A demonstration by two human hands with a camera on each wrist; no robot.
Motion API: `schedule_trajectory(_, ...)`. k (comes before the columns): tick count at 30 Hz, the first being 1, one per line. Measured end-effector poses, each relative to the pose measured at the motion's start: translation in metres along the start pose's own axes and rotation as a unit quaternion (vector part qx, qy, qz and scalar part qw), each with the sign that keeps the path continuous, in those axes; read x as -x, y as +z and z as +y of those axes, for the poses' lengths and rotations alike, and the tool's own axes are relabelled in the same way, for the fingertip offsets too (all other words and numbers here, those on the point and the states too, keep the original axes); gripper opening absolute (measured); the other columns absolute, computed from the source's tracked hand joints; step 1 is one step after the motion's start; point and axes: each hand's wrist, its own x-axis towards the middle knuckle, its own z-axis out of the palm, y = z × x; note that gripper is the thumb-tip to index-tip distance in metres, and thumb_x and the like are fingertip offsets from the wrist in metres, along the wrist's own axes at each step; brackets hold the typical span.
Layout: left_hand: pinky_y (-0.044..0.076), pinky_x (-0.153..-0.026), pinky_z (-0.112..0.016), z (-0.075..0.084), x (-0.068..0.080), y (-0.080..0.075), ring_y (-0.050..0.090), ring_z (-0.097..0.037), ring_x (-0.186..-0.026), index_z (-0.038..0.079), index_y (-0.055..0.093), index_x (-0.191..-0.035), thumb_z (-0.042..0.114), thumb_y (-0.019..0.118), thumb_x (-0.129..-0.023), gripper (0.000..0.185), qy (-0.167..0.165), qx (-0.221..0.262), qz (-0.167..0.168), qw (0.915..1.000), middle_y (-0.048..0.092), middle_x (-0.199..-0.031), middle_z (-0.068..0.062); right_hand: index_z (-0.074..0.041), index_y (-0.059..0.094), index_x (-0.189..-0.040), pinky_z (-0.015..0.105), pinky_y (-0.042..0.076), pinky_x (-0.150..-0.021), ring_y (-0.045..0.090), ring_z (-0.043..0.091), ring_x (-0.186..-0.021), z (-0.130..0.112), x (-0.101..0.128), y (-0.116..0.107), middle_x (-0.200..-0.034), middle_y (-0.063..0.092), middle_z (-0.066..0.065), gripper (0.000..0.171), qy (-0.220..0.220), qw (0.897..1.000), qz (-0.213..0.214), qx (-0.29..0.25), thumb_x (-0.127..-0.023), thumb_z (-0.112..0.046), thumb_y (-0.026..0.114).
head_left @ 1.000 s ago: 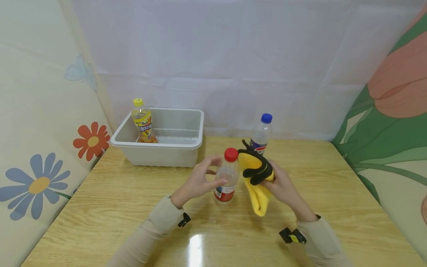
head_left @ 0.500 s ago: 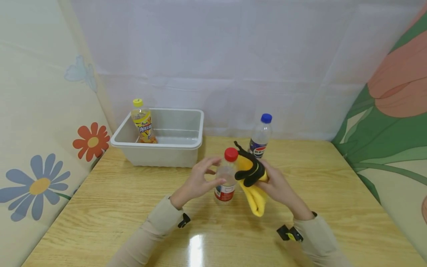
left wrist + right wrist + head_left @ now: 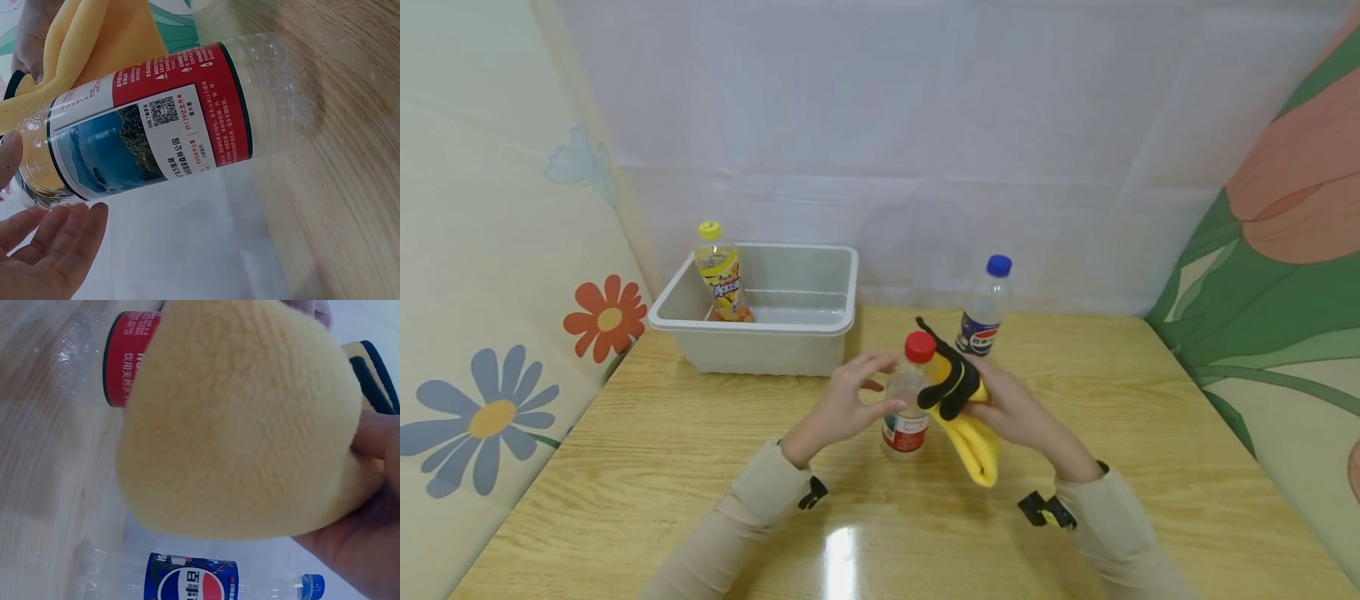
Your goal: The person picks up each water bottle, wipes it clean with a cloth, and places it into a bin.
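Observation:
A clear plastic bottle [image 3: 905,429] with a red cap and a red-and-white label stands upright on the table. My left hand [image 3: 847,406] is at its left side, thumb and loosely bent fingers on either side of its upper part; firm contact cannot be made out. My right hand [image 3: 1015,408] grips a folded yellow cloth [image 3: 973,446] with black trim, right up against the bottle's right side. In the left wrist view, the yellow cloth [image 3: 119,40] lies behind the bottle [image 3: 156,125]. The fluffy cloth [image 3: 244,425] hides much of the bottle in the right wrist view.
Behind my right hand stands a clear bottle [image 3: 981,321] with a blue cap and a blue label. A grey plastic bin [image 3: 767,350] at the back left holds a yellow-capped bottle [image 3: 722,279], leaning. A pale cloth wall [image 3: 910,150] rises behind the table.
My right hand has moved left with the yellow cloth, up to the red-capped bottle, uncovering more of the blue-capped bottle's label. The left hand has hardly moved.

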Motion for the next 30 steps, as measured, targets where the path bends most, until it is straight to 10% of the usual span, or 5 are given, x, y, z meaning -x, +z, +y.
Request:
schedule_trajectory(12,0.055,-0.074,-0.036,0.0,0.0,-0.001,0.054,-0.031,-0.1,-0.008,0.048,-0.125,0.008,0.073,-0.076,0.057,-0.003,-0.002,-0.011,0.9999,0.055,-0.112,-0.021,0.002,0.051,-0.115,0.042,0.05,-0.08,0.059,0.023,-0.088,-0.005,-0.017,-0.007,-0.1,0.062,0.012,0.041,-0.011,0.996,-0.089,-0.001,-0.077,0.007,0.065)
schedule_trajectory(30,0.054,-0.075,-0.027,0.0,0.002,0.001,0.053,-0.032,-0.103,-0.009,0.044,-0.127,0.005,0.071,-0.076,0.059,-0.005,0.019,-0.009,0.9998,0.053,-0.112,-0.022,0.004,0.052,-0.109,0.04,0.051,-0.076,0.058,0.026,-0.085,-0.001,-0.014,0.006,-0.095,0.062,0.013,0.038,0.026,0.995,-0.091,0.037,-0.073,0.008,0.065)
